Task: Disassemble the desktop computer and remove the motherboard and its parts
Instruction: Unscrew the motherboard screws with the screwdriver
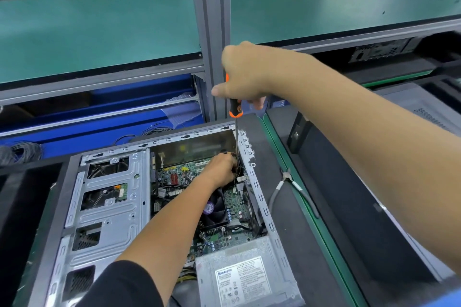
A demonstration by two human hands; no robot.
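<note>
Screwdriver hard against case wall

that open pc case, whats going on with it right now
A person is taking apart a desktop computer case lying open on the bench. The right hand grips an orange and black screwdriver, its long shaft pointing down into the far right corner of the case. The left hand reaches in near the tip, over the motherboard. The CPU fan and power supply are still in place. Pliers lie beside the case.
</note>
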